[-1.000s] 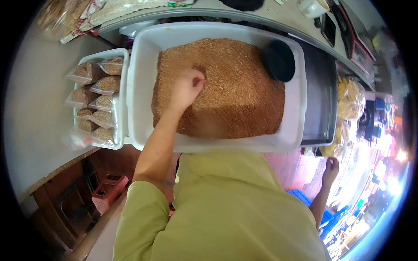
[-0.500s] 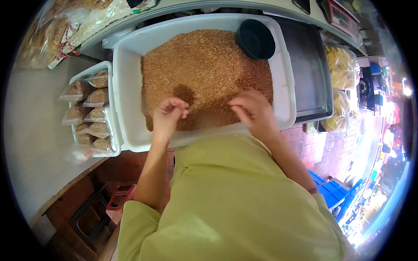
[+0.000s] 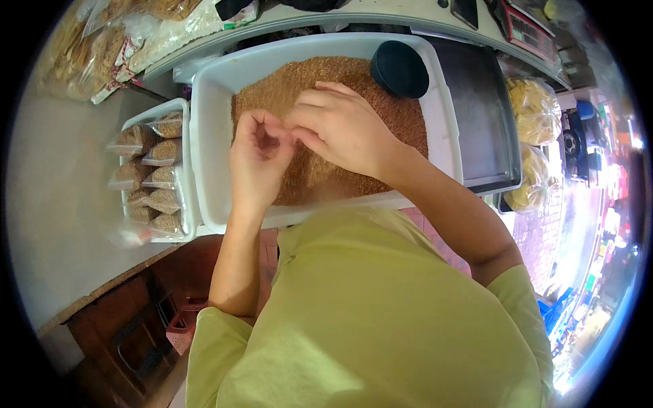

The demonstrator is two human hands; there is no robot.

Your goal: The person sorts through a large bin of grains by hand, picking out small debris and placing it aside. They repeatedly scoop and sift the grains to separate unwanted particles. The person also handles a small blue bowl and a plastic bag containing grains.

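Note:
A large white tub [image 3: 211, 122] holds a deep bed of brown grain [image 3: 401, 115]. My left hand [image 3: 257, 162] hovers over the grain with its palm up and fingers curled. My right hand [image 3: 340, 126] reaches across from the right, its fingertips touching the left hand's fingers. Whether anything small lies between them I cannot make out. A round black scoop [image 3: 399, 69] rests in the tub's far right corner.
A smaller white tray [image 3: 178, 105] left of the tub holds several clear bags of grain [image 3: 155, 178]. An empty metal tray [image 3: 481, 122] lies to the right. Bagged goods [image 3: 109, 41] pile up at the far left, yellow snack bags [image 3: 534, 109] at the right.
My left hand lifted out of the grain and turned palm up. My right hand came in from the right and now meets it above the tub.

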